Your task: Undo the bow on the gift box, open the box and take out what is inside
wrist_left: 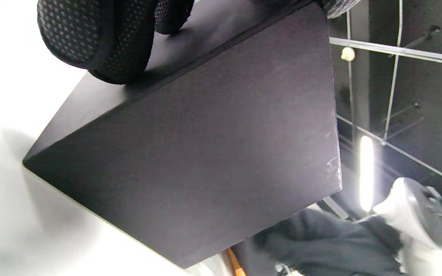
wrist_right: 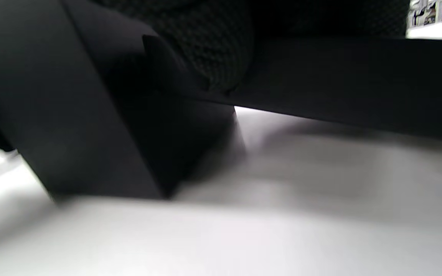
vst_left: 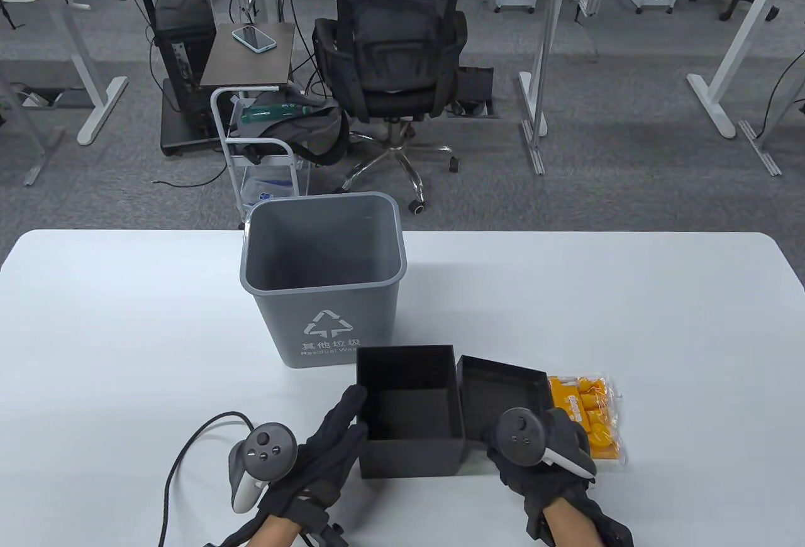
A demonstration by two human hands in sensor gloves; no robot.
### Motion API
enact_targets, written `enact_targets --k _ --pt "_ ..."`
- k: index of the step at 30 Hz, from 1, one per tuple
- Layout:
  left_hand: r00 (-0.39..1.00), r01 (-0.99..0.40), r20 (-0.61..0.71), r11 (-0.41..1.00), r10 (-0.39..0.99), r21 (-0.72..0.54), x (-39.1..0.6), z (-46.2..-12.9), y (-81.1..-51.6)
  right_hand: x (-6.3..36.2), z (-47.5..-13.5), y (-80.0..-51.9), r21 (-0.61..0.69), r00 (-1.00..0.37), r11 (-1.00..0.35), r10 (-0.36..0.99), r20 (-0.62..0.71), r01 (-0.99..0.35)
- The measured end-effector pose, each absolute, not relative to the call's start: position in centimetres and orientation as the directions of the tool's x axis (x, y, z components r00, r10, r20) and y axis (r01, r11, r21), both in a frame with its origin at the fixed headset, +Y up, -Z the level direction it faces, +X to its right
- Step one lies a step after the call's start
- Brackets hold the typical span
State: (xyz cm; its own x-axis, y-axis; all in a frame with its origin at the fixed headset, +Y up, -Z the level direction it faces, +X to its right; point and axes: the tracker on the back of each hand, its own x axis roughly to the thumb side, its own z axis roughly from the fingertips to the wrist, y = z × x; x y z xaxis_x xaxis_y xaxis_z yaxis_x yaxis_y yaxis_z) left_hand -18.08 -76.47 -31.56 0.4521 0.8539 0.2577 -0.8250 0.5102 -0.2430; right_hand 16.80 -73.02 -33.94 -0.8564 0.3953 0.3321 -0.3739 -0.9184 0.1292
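Observation:
The black gift box (vst_left: 409, 453) stands open near the table's front edge, and its inside looks empty. Its black lid (vst_left: 503, 383) lies inside-up just right of it. An orange packet (vst_left: 588, 412) lies on the table right of the lid. My left hand (vst_left: 343, 421) rests with straight fingers against the box's left wall; the left wrist view shows the fingertips (wrist_left: 102, 38) on the box (wrist_left: 213, 145). My right hand (vst_left: 547, 446) holds the lid's near edge; in the right wrist view the lid (wrist_right: 340, 76) is tipped up off the table. No ribbon shows.
A grey waste bin (vst_left: 327, 295) stands right behind the box. A black cable (vst_left: 182, 453) loops on the table left of my left hand. The white table (vst_left: 629, 320) stretches bare to the right and far left. An office chair and desks stand beyond it.

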Motion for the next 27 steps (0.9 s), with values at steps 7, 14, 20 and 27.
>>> enact_targets --k 7,14,20,27 --pt "0.458 -0.821 0.253 0.515 0.852 -0.247 -18.1 -31.5 -76.2 22.4 -34.5 -69.4 -0.091 -0.575 -0.577 0.761 0.301 -0.811" --pt "0.458 -0.819 0.249 0.514 0.853 -0.253 -18.1 -31.6 -76.2 23.2 -33.8 -66.0 0.047 0.204 0.203 0.882 0.424 -0.978" --pt "0.455 -0.821 0.246 0.510 0.856 -0.256 -18.1 -31.5 -76.2 20.4 -35.2 -66.2 0.254 0.539 0.480 0.796 0.275 -0.839" --pt "0.435 -0.828 0.244 0.491 0.867 -0.270 -18.1 -31.7 -76.4 16.0 -37.7 -72.3 0.332 0.713 0.691 0.697 -0.073 -0.642"
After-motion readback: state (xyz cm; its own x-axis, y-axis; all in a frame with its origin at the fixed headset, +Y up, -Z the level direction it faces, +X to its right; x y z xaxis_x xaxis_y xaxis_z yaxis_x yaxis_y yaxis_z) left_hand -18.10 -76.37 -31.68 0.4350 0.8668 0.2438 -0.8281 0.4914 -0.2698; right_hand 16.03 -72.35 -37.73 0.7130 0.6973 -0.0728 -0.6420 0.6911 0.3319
